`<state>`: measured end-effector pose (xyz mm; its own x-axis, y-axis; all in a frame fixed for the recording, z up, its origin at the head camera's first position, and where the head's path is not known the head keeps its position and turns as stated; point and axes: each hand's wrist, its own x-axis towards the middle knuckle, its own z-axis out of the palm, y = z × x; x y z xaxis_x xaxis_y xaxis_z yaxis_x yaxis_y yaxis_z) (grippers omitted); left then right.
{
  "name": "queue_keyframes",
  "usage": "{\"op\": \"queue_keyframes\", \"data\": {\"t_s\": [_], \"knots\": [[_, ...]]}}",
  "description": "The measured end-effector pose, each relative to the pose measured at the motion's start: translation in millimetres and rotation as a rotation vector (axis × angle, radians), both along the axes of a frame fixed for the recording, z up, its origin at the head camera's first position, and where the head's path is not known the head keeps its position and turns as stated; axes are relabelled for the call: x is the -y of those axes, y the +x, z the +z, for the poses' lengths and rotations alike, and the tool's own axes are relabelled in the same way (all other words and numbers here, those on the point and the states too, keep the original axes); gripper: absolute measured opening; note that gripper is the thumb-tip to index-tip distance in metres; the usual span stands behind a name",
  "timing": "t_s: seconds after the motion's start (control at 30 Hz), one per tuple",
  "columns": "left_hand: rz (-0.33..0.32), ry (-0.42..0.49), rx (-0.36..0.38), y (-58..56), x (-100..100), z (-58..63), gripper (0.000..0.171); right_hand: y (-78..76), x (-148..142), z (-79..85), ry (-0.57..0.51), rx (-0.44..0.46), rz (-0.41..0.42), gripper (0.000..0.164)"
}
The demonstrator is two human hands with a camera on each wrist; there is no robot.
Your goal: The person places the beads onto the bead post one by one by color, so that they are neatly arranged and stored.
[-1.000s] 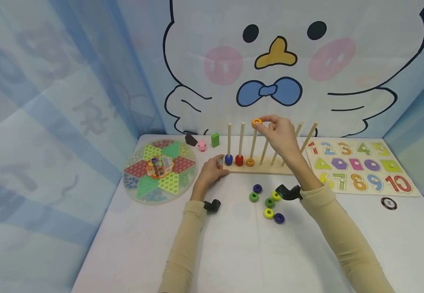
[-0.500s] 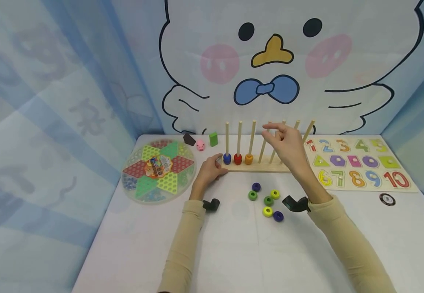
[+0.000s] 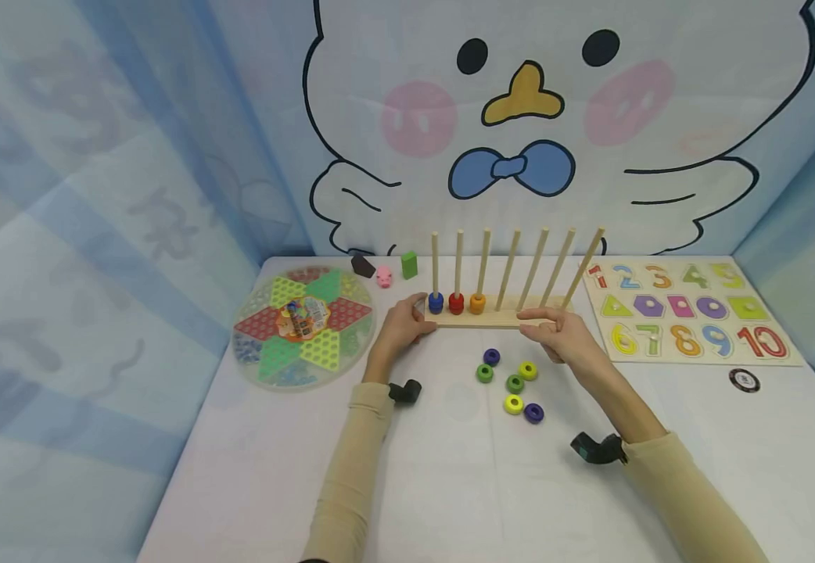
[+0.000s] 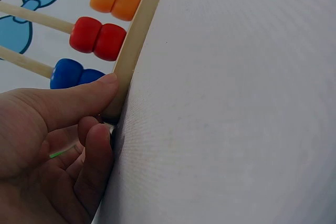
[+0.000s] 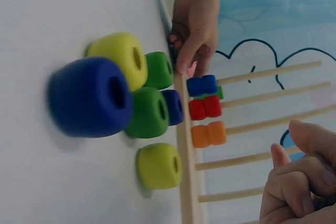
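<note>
A wooden peg rack (image 3: 492, 318) stands at the back of the white table with several upright pegs. Blue (image 3: 436, 302), red (image 3: 456, 303) and orange beads (image 3: 477, 303) sit at the foot of its three left pegs, two per peg in the left wrist view: blue (image 4: 71, 74), red (image 4: 97, 35), orange (image 4: 115, 1). My left hand (image 3: 418, 317) grips the rack's left end, thumb (image 4: 79, 95) on the base edge. My right hand (image 3: 541, 320) hovers empty at the rack's front edge, fingers (image 5: 294, 182) loosely bent. Several loose rings (image 3: 515, 383) lie just in front.
A round checkers board (image 3: 302, 324) lies to the left and a number puzzle board (image 3: 689, 317) to the right. A pink pig (image 3: 383, 276), a green block (image 3: 409, 265) and a dark block (image 3: 363, 266) sit behind. A black disc (image 3: 744, 380) lies near the puzzle.
My right hand let the orange ring go over the third peg, and it now sits on the other orange bead. The hand then dropped from the peg tops to the rack's front edge.
</note>
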<state>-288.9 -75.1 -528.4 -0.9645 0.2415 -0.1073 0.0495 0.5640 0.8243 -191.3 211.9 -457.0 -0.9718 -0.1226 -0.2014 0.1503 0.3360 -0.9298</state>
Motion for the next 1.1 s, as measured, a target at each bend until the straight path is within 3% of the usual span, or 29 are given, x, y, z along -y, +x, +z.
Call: {"op": "queue_keyframes", "data": {"t_s": [0.17, 0.43, 0.6, 1.1], "knots": [[0.001, 0.003, -0.019, -0.1, -1, -0.9, 0.068, 9.1, -15, -24.1, -0.017, 0.096, 0.011, 0.045], [0.000, 0.002, -0.003, 0.0, -1, 1.1, 0.068, 18.7, -25, -48.8, -0.005, 0.165, 0.076, 0.051], [0.000, 0.011, -0.010, 0.7, 0, -1.0, 0.068, 20.7, -24, -53.6, -0.018, 0.167, 0.115, 0.053], [0.000, 0.023, 0.005, -1.1, 0, -2.0, 0.068, 16.8, -18, -49.9, 0.134, 0.154, 0.079, 0.053]]}}
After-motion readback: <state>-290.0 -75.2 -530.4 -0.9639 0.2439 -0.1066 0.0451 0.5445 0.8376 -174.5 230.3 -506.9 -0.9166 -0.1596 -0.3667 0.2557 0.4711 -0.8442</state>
